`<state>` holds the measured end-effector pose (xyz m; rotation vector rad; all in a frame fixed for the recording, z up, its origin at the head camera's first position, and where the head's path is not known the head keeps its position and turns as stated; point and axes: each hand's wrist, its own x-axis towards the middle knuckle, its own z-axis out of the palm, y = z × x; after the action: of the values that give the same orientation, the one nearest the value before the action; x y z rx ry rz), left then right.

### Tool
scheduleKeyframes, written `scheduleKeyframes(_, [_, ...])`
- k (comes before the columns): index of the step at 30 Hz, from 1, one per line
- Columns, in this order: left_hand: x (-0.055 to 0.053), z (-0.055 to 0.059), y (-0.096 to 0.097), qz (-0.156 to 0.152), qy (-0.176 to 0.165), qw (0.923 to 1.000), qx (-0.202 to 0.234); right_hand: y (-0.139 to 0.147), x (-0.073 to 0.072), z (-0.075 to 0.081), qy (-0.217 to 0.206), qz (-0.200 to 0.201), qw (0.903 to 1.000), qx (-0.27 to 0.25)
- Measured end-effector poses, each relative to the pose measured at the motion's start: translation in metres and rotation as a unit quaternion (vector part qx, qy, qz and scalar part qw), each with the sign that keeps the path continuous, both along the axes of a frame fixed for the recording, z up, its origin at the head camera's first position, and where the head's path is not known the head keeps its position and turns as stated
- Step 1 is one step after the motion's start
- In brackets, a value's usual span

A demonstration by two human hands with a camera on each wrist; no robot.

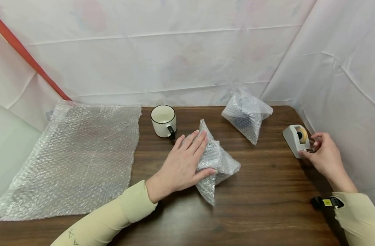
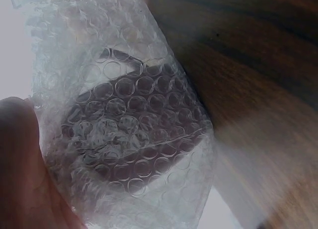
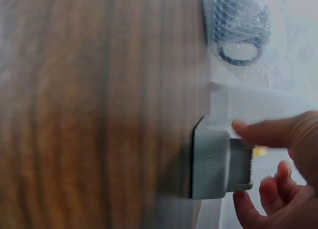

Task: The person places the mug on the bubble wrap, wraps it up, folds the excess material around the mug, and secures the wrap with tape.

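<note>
Standing near left hand [image 1: 182,164]: mug [image 1: 162,126]

A pale yellow-green fabric left sleeve [image 1: 113,215] ends in a close-fitting cuff [image 1: 139,201] and bears dark, angular, letter-like markings [image 1: 72,237]. The matching pale yellow-green right sleeve [image 1: 361,218] meets a black, rounded wrist device [image 1: 317,203] with a small yellow label [image 1: 327,202].

Pointed bubble-wrapped bundle [image 1: 219,157] and, far right, pale tape dispenser [image 1: 293,139] (yellowish roll [image 1: 303,134]).
</note>
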<state>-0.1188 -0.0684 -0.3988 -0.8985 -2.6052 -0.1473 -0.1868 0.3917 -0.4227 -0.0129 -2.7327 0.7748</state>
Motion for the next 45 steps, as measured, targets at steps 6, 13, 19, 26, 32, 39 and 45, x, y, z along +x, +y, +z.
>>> scheduleKeyframes(6, [0.000, 0.000, 0.001, -0.002, 0.002, 1.0000, 0.002, 0.005, 0.007, 0.019, 0.010, -0.100, 0.9621, -0.254])
scheduleKeyframes(13, [-0.001, -0.001, 0.000, 0.000, 0.004, 1.0000, -0.001, 0.017, 0.018, 0.030, -0.042, -0.182, 0.9358, -0.299])
scheduleKeyframes(19, [-0.002, 0.001, -0.001, 0.002, 0.006, 1.0000, -0.001, 0.031, 0.025, 0.021, -0.142, -0.111, 0.9728, -0.146])
scheduleKeyframes(26, [-0.001, 0.000, -0.001, -0.002, 0.010, 0.9999, 0.001, 0.046, 0.025, 0.003, -0.229, 0.012, 0.9577, -0.175])
scheduleKeyframes(32, [-0.001, -0.001, -0.001, -0.004, 0.013, 0.9999, 0.000, 0.050, 0.024, -0.007, -0.254, 0.061, 0.9456, -0.194])
scheduleKeyframes(39, [-0.002, -0.001, -0.002, -0.003, 0.011, 0.9999, 0.004, 0.040, 0.010, -0.008, -0.296, 0.094, 0.9457, -0.095])
scheduleKeyframes(45, [-0.002, -0.002, -0.002, -0.005, -0.005, 0.9999, 0.013, 0.041, 0.002, -0.003, -0.334, 0.102, 0.9312, -0.105])
